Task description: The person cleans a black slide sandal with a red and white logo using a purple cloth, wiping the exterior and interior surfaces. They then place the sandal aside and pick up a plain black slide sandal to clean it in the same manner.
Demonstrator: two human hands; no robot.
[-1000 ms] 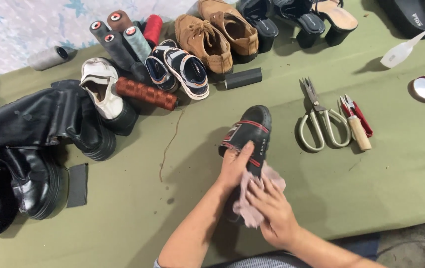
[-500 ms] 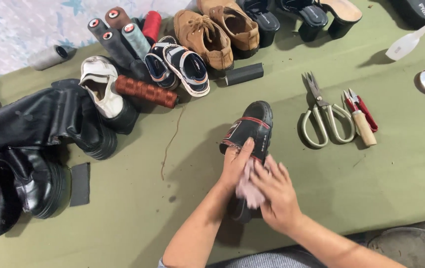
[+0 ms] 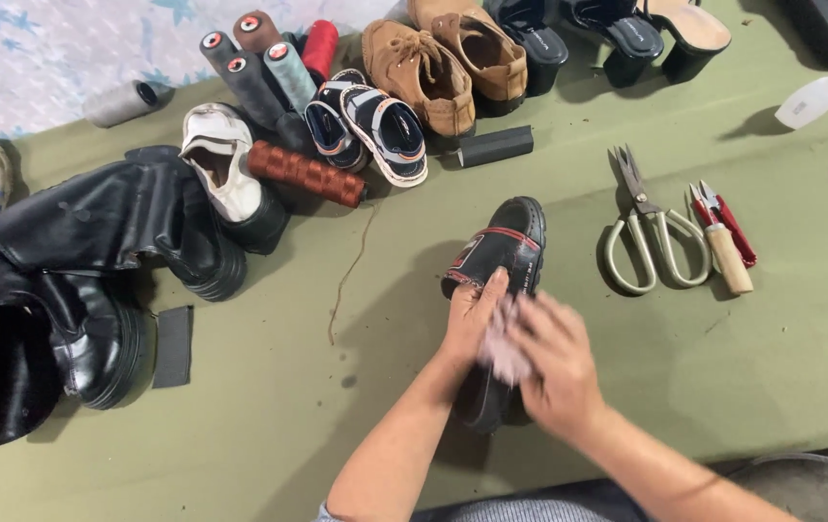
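Observation:
A black slide sandal [image 3: 506, 246] with a red-trimmed strap lies on the olive green cloth [image 3: 771, 338] in front of me. My left hand [image 3: 472, 319] grips its left side, thumb up along the strap. My right hand [image 3: 554, 362] presses a small pink rag [image 3: 503, 348] onto the sandal's heel end; the hand is blurred. The rear part of the sandal is hidden under both hands.
Pale-handled scissors [image 3: 648, 237], red snips and a wooden-handled tool [image 3: 728, 246] lie to the right. Black boots [image 3: 75, 280], a white shoe [image 3: 225, 174], thread cones [image 3: 259, 77], small sandals [image 3: 370, 130], tan shoes [image 3: 448, 58] and black heels line the back.
My right hand has slid the pink rag up along the sandal toward the strap. My left hand keeps its hold. The view has shifted slightly.

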